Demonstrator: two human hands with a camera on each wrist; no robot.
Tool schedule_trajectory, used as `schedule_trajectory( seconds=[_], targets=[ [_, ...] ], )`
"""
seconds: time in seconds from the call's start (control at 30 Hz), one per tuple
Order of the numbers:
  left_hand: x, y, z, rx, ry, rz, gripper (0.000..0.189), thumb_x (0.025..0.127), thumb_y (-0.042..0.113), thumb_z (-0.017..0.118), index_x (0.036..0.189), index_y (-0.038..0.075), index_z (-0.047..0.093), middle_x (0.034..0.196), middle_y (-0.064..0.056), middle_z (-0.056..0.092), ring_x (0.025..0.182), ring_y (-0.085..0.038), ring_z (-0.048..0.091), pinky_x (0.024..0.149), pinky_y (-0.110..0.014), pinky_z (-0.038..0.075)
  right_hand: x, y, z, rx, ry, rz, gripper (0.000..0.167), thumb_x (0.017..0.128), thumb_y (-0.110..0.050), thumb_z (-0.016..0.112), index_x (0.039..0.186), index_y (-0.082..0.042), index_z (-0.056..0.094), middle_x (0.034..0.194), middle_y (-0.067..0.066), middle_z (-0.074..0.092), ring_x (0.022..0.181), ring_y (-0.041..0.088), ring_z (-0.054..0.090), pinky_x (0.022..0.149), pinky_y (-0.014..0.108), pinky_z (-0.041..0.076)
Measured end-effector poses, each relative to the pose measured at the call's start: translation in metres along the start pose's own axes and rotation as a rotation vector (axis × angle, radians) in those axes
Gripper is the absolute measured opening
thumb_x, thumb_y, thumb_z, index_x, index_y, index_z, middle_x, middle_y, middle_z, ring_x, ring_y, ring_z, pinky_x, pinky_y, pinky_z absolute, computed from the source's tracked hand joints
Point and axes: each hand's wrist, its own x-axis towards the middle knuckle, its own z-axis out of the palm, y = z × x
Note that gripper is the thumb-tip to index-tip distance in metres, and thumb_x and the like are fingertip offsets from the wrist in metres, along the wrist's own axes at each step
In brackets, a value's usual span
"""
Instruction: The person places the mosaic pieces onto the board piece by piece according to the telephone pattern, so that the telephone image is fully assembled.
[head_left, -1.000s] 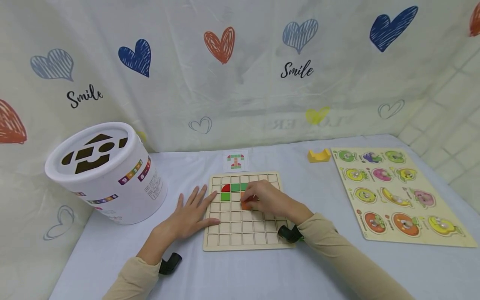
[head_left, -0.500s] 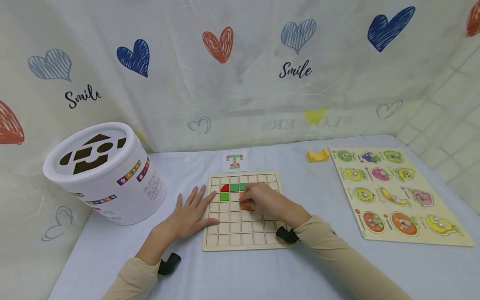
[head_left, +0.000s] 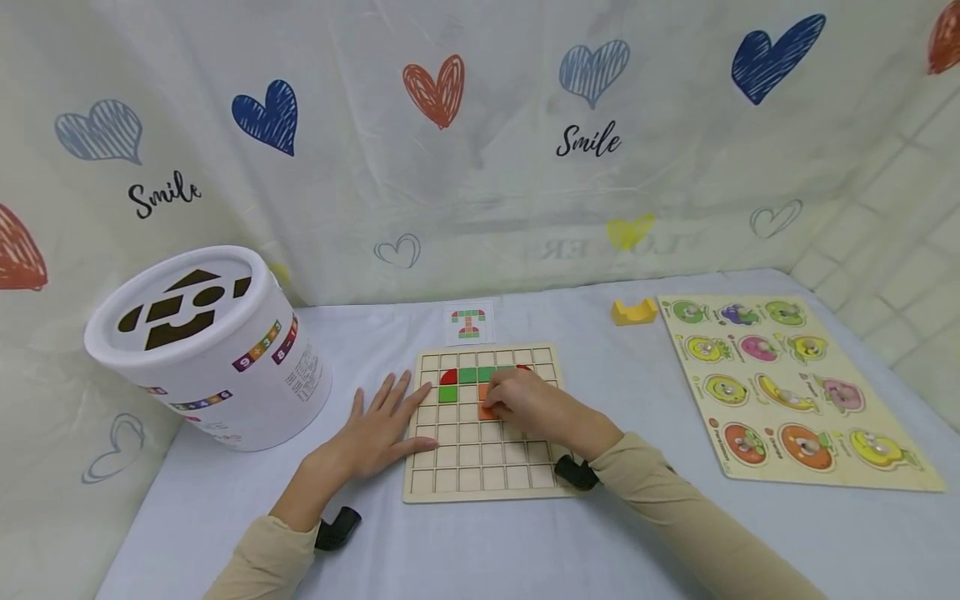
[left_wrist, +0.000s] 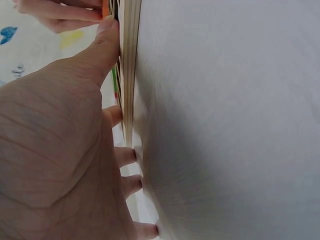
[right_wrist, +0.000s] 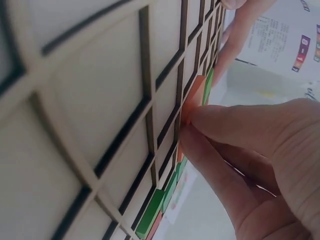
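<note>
In the head view, a wooden grid board (head_left: pixel 468 479) lies on the white cloth. My right hand (head_left: pixel 528 404) is over its middle, with thumb and fingertips pinching an orange square tile (right_wrist: pixel 195 95) at the grid, as the right wrist view shows. A red quarter-round tile (head_left: pixel 449 377), green square tiles (head_left: pixel 467 375) and another red tile (head_left: pixel 524 367) form a row above. Below that row's left end sits a light green tile (head_left: pixel 447 393). My left hand (head_left: pixel 378 433) is spread flat at the board's left edge, its thumb and index finger touching the rim.
A small pattern card (head_left: pixel 470 323) lies behind the board. On the left stands a white bucket (head_left: pixel 285 417) with shaped holes in its lid. At the right are a yellow notched block (head_left: pixel 634 312) and a wooden fruit puzzle board (head_left: pixel 752 372).
My right hand has shifted slightly, and the red tile at the row's right end now shows behind it. The left hand stays in place.
</note>
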Motion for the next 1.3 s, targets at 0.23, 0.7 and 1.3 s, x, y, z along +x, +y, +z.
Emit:
schedule_trajectory(
  seconds=[0.23, 0.7, 1.3],
  targets=[
    [0.0, -0.002, 0.002, 0.015, 0.004, 0.006, 0.088, 0.101, 0.064, 0.056, 0.168, 0.015, 0.024, 0.174, -0.021, 0.009, 0.16, -0.044, 0.002, 0.115, -0.08, 0.0, 0.002, -0.002, 0.001, -0.025, -0.013, -0.026, 0.009, 0.088, 0.005, 0.079, 0.091, -0.003, 0.079, 0.09, 0.003, 0.067, 0.082, 0.013, 0.063, 0.072, 0.018, 0.053],
    [0.0, -0.001, 0.002, 0.016, 0.004, 0.012, 0.088, 0.101, 0.064, 0.056, 0.168, 0.015, 0.024, 0.174, -0.022, 0.01, 0.16, -0.045, 0.002, 0.115, -0.08, 0.0, 0.004, -0.004, 0.002, -0.048, -0.059, -0.051, 0.012, 0.092, 0.005, 0.076, 0.095, -0.004, 0.082, 0.095, 0.003, 0.067, 0.09, 0.017, 0.065, 0.08, 0.021, 0.056],
    [-0.002, -0.001, 0.001, 0.013, 0.011, 0.02, 0.088, 0.101, 0.063, 0.057, 0.168, 0.014, 0.025, 0.173, -0.022, 0.01, 0.159, -0.046, 0.002, 0.115, -0.08, -0.001, -0.025, 0.015, -0.037, 0.071, -0.122, 0.007, 0.011, 0.095, -0.003, 0.075, 0.104, -0.005, 0.081, 0.101, 0.0, 0.074, 0.093, 0.012, 0.068, 0.084, 0.031, 0.058]
  ],
)
